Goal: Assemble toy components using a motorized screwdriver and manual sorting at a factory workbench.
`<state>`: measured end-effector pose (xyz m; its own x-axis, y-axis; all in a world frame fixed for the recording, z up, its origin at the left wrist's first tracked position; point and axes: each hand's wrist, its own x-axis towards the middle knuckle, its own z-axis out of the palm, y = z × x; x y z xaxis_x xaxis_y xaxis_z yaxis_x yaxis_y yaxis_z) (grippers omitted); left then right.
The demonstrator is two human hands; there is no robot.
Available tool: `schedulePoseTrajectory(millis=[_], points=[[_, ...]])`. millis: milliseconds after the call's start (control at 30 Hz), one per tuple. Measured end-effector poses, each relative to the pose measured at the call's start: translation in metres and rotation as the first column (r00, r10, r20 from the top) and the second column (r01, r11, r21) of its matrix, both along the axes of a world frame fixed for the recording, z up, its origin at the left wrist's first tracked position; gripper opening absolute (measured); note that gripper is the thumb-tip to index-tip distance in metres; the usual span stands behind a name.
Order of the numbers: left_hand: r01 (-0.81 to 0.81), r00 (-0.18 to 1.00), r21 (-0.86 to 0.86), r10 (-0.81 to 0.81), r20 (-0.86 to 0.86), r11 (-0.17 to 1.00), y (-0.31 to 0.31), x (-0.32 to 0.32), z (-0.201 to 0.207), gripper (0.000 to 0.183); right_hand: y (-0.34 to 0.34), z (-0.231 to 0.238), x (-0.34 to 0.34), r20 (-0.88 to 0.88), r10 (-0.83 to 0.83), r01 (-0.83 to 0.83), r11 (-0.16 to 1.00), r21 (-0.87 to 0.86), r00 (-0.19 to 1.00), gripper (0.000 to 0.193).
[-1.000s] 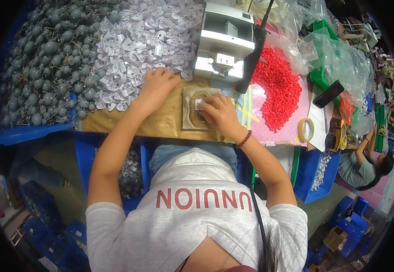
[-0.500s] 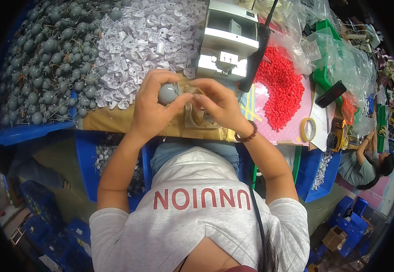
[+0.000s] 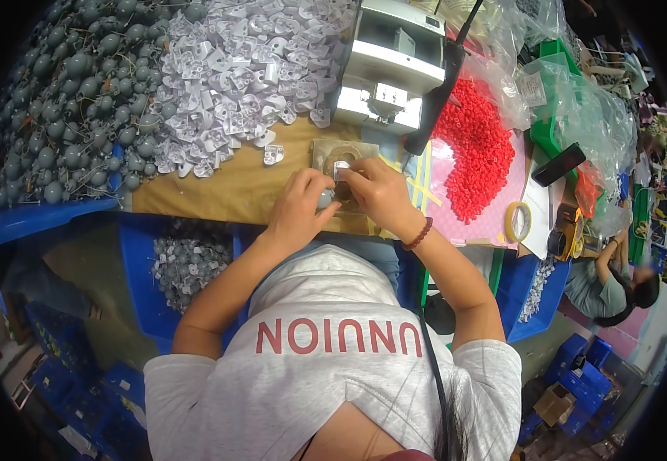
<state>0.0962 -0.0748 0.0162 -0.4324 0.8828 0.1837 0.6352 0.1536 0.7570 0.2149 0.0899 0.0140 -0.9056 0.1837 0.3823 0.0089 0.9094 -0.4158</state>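
My left hand (image 3: 299, 206) is closed around a smooth grey ball (image 3: 326, 199), part of which shows between thumb and fingers. Right beside it, my right hand (image 3: 382, 194) pinches a small white plastic part (image 3: 341, 167). Both hands hang over the near part of a square block with a round hollow (image 3: 322, 154), which they partly hide. A loose white plastic part (image 3: 273, 154) lies on the brown table covering (image 3: 218, 201) to the left of the block.
A heap of grey balls with thin stems (image 3: 72, 115) fills the far left, next to piled white parts (image 3: 233, 77). Behind my hands stands a white machine (image 3: 391, 69). To the right are red pieces (image 3: 468, 154), a tape roll (image 3: 518, 221) and a black phone-like object (image 3: 558, 161).
Both hands have come down toward me, the left also shifting right with the grey ball. The white part in my right fingers and the loose one on the covering now show.
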Motion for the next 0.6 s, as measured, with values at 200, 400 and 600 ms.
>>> schedulePoseTrajectory(millis=[200, 400, 600], points=[[0.008, 1.0, -0.022, -0.008, 0.0, 1.0, 0.0021, 0.0018, -0.0025, 0.038, -0.0006, 0.0004, -0.0049, 0.092, 0.047, -0.054, 0.996, 0.077, 0.995, 0.025], [-0.023, 0.998, -0.055, 0.02, -0.055, 0.998, 0.0009, -0.0047, -0.0034, 0.034, -0.0032, 0.0024, 0.0032, 0.113, 0.074, -0.09, 0.985, 0.15, 0.991, 0.032], [-0.033, 0.992, -0.067, 0.025, -0.122, 0.997, 0.0027, -0.005, 0.001, 0.03, 0.0013, 0.0026, 0.0049, 0.162, 0.122, -0.157, 0.963, 0.22, 0.979, 0.034]])
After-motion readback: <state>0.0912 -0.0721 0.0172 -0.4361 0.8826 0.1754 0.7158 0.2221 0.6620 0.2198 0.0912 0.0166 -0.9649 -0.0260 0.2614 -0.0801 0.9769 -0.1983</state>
